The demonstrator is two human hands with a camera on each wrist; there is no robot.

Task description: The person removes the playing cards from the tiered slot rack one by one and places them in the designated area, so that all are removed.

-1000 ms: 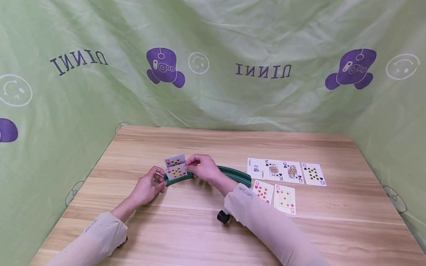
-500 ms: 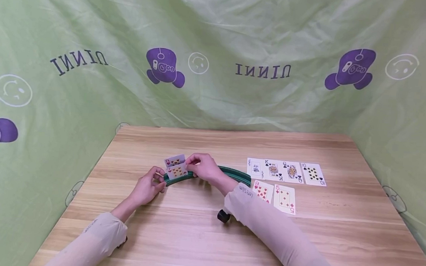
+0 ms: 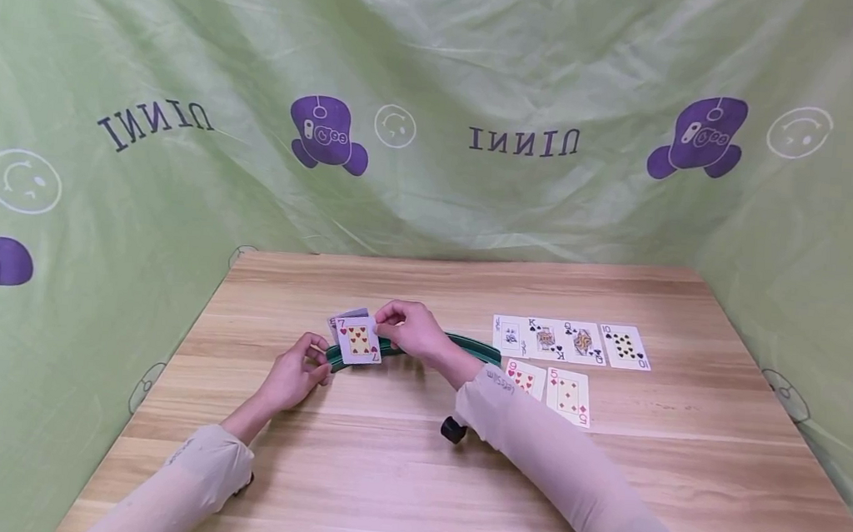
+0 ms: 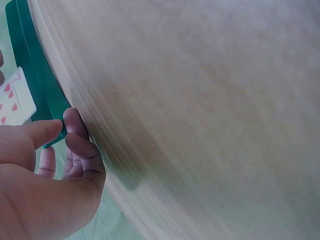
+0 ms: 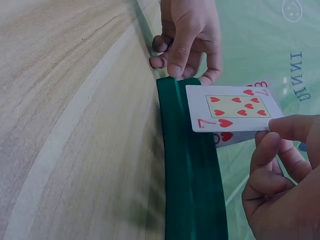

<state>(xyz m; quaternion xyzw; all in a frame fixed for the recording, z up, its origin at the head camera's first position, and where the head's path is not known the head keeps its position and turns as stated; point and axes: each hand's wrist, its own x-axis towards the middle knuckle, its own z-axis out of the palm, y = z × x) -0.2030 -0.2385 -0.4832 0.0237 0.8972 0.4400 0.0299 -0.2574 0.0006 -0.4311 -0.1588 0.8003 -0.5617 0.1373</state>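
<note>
My left hand (image 3: pixel 293 377) grips the left end of a curved green card holder (image 5: pixel 185 165), its thumb on the near rim. Between thumb and fingertips my right hand (image 3: pixel 412 330) pinches a seven of hearts (image 3: pixel 357 341) by its right edge. The seven is tilted face up above the holder's left part, with its full face showing. Behind it an eight of hearts (image 5: pixel 232 138) leans in the holder, mostly covered by the seven. In the left wrist view, the seven's corner (image 4: pixel 20 102) shows beside the green holder.
To the right lie a joker (image 3: pixel 511 337), a king (image 3: pixel 545 340), a queen (image 3: pixel 582 342) and a ten of spades (image 3: pixel 623 347) in a row. In front of them are a nine of hearts (image 3: pixel 526 378), partly behind the right sleeve, and a five of diamonds (image 3: pixel 568 397).
My right hand has risen slightly and moved right, lifting the seven of hearts from the holder and tipping its face upward. The left hand has stayed on the holder's end.
</note>
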